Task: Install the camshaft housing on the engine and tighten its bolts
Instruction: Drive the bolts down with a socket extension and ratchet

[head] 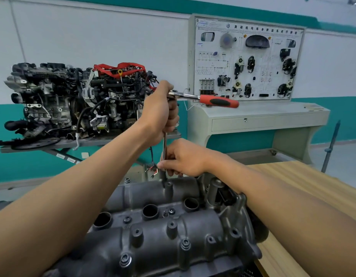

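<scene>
Where the housing sits: the dark grey housing [163,228] fills the lower centre, with a wooden worktop [293,186] at lower right.
Left hand [161,114]: mid-frame, clenched round the top of an upright extension bar [164,144].
Right hand [183,158]: just below, pinching the bar's lower end; the tip is down at the housing's far edge.
Ratchet [219,101]: red handle sticks out to the right.
Bolts [185,243]: several sit along the housing's near side.
Background: second engine [73,100] upper left; display board [247,58] upper right.

Dark camshaft housing [165,232] atop engine, bolted.
</scene>
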Motion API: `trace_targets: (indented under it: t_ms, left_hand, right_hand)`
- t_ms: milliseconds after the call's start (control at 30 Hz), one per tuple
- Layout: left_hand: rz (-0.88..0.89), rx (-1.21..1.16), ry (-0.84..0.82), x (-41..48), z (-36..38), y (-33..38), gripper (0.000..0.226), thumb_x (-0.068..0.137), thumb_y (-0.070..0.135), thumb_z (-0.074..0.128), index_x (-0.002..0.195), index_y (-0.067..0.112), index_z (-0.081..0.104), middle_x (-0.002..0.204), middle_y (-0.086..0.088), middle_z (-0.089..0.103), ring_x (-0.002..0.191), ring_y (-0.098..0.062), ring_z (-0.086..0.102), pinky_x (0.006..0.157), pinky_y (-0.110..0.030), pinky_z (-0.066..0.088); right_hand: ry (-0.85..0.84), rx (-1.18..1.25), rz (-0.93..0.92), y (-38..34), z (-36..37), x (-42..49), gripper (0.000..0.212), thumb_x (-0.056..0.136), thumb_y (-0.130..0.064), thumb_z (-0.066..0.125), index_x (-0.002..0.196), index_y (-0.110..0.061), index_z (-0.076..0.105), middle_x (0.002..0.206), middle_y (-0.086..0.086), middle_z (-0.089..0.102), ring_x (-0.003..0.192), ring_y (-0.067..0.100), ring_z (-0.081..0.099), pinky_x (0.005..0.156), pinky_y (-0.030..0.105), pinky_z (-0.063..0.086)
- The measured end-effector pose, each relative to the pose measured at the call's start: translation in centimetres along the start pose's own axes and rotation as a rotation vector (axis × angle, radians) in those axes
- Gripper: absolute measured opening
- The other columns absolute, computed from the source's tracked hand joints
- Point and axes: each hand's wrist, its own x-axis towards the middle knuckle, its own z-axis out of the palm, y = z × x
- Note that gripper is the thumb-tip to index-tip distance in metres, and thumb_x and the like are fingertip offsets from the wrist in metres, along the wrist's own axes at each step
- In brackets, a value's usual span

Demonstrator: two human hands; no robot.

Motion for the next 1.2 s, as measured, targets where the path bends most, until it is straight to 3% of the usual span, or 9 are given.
trace_targets:
  t_ms: [67,200,300,567,767,900,1000,1100,1200]
  left_hand:
    - [0.019,0.02,-0.046,-0.5,0.2,0.0,0.048,0.097,0.035,0.036,0.053,0.026,0.019,0.05,0.004,0.014,0.046,-0.017,0.008,0.042,-0.023,0.011]
    - [0.029,0.02,-0.059,-0.7,0.1,-0.1,0.052,0.098,0.036,0.035,0.048,0.028,0.02,0.05,0.004,0.015,0.047,-0.017,0.008,0.042,-0.023,0.011]
    - [0.008,-0.007,-0.023,-0.1,-0.1,-0.2,0.05,0.097,0.037,0.036,0.05,0.027,0.021,0.049,0.005,0.015,0.044,-0.016,0.009,0.041,-0.021,0.011]
    - [0.012,-0.053,0.038,0.4,-0.6,0.5,0.048,0.097,0.037,0.036,0.053,0.025,0.021,0.046,0.006,0.017,0.041,-0.014,0.01,0.04,-0.021,0.01]
    - [0.135,-0.094,-0.075,-0.3,-0.5,2.5,0.05,0.097,0.037,0.035,0.051,0.026,0.02,0.047,0.006,0.016,0.041,-0.015,0.01,0.039,-0.018,0.015]
    - [0.167,-0.053,-0.015,-0.7,-0.7,2.6,0.055,0.099,0.035,0.036,0.045,0.027,0.023,0.046,0.006,0.017,0.041,-0.015,0.01,0.039,-0.02,0.014]
    - [0.244,-0.04,0.029,-0.9,-1.5,3.1,0.055,0.099,0.031,0.034,0.045,0.029,0.024,0.046,0.007,0.017,0.04,-0.014,0.01,0.039,-0.02,0.013]
    - [0.289,-0.017,0.078,-1.1,-2.3,2.9,0.055,0.099,0.028,0.035,0.045,0.03,0.026,0.045,0.008,0.018,0.039,-0.013,0.011,0.039,-0.02,0.015]
    - [0.315,0.059,0.098,-1.4,-2.5,2.2,0.054,0.096,0.027,0.038,0.042,0.029,0.03,0.045,0.008,0.019,0.042,-0.014,0.011,0.04,-0.022,0.015]
  right_hand:
    - [0.004,-0.006,-0.021,0.0,0.0,-0.1,0.027,0.097,-0.025,0.063,0.084,-0.003,0.071,0.076,0.008,0.072,0.051,0.0,0.054,0.06,0.022,0.049]
    - [-0.001,0.022,0.008,0.4,0.1,0.0,0.032,0.097,-0.028,0.063,0.076,-0.006,0.072,0.071,0.005,0.073,0.057,0.014,0.065,0.056,0.019,0.051]
    - [-0.003,0.029,0.016,0.6,0.2,0.3,0.03,0.097,-0.028,0.063,0.075,-0.009,0.071,0.065,-0.002,0.072,0.056,0.012,0.066,0.055,0.018,0.053]
    - [-0.019,0.07,0.041,0.3,0.2,0.3,0.025,0.098,-0.026,0.062,0.086,-0.005,0.067,0.065,-0.003,0.07,0.057,0.014,0.065,0.062,0.033,0.058]
    - [0.124,0.147,-0.008,0.5,-0.1,0.2,0.032,0.1,-0.024,0.058,0.075,-0.004,0.063,0.065,0.004,0.071,0.052,0.007,0.061,0.055,0.021,0.052]
    - [0.061,0.056,0.039,0.7,0.0,0.5,0.028,0.097,-0.041,0.059,0.085,-0.018,0.071,0.064,-0.008,0.063,0.051,-0.003,0.053,0.056,0.019,0.042]
    - [-0.074,-0.07,0.094,0.5,0.4,0.6,0.042,0.094,-0.056,0.055,0.086,-0.02,0.073,0.07,-0.006,0.065,0.059,0.003,0.056,0.058,0.022,0.043]
    - [-0.071,-0.13,0.108,0.1,0.7,0.7,0.056,0.098,-0.052,0.051,0.061,-0.01,0.059,0.059,0.005,0.053,0.054,0.016,0.048,0.059,0.03,0.044]
    - [-0.095,-0.266,0.105,-0.9,0.9,1.2,0.054,0.102,-0.034,0.042,0.054,-0.008,0.04,0.055,0.007,0.04,0.053,0.02,0.038,0.062,0.037,0.042]
